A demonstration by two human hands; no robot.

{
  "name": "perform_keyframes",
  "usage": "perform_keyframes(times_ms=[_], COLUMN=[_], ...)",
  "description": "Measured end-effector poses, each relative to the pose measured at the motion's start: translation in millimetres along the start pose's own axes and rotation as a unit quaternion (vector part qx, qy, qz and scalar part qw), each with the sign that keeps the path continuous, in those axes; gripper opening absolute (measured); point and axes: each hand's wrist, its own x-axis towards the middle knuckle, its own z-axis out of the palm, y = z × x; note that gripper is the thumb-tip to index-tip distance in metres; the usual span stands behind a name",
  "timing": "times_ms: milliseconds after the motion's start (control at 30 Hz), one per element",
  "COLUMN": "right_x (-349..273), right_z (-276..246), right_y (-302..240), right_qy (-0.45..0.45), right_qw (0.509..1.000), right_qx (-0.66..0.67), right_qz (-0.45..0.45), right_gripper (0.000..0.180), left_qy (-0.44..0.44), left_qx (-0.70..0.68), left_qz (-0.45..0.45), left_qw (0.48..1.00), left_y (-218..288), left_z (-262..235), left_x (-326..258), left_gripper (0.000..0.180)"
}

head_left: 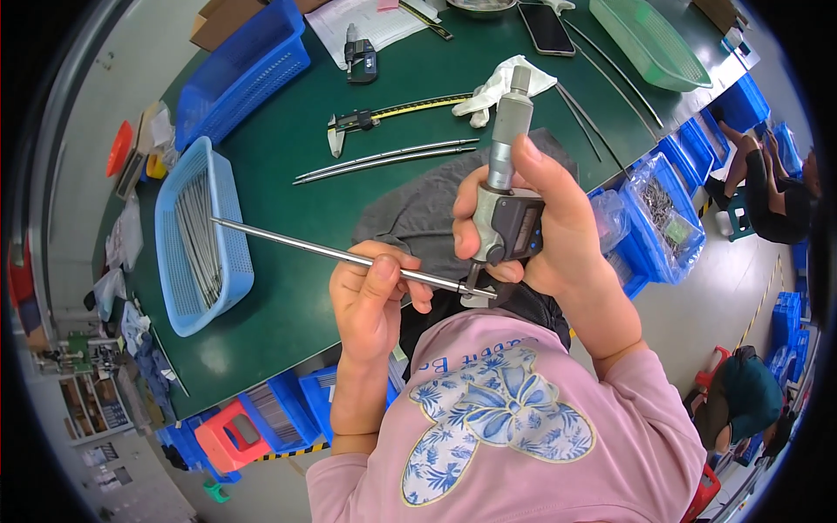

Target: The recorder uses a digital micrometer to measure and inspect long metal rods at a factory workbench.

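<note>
My left hand (370, 301) is closed around a thin metal rod (296, 247), which slants from the blue basket's edge down toward my right hand. In my right hand (549, 218) is a digital micrometer (503, 213), its thimble pointing up and away. The rod's near end lies at the micrometer's jaws; whether both jaws touch it I cannot tell. Beyond my hands, two similar rods (384, 161) lie side by side on the green table (288, 322). A grey cloth (392, 213) is spread beneath my hands.
Left stands a light blue basket (237, 283) of rods; behind it is a darker blue basket (261, 74). A caliper (349, 120), second micrometer (360, 61), white glove (488, 96), phone (547, 29) and green basket (654, 52) lie farther back. Blue bins (636, 235) and seated people (776, 183) are right.
</note>
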Motion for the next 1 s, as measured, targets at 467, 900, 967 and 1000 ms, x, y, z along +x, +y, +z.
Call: perform_keyframes(times_ms=[467,900,967,1000], right_x=[4.0,-0.4,-2.3,-3.3], right_z=[-4.0,-0.1,1.4,2.2], right_y=[2.8,6.8,7.7,7.3], right_qy=[0.022,0.011,0.015,0.013], right_qw=[1.0,0.999,0.998,0.999], right_qx=[-0.012,-0.05,-0.05,-0.048], right_qz=[-0.005,-0.008,-0.024,-0.021], right_gripper=[0.069,0.064,0.063,0.063], left_qy=[0.009,0.02,0.02,0.012], left_qx=[0.002,0.008,0.006,0.002], left_qz=[-0.008,-0.01,-0.007,-0.006], left_qw=[1.0,1.0,1.0,1.0], left_y=[-2.8,-0.7,0.3,0.7], left_z=[-0.2,-4.1,-4.3,-4.5], left_x=[2.8,-0.7,-1.0,-0.9], left_gripper=[0.024,0.024,0.023,0.023])
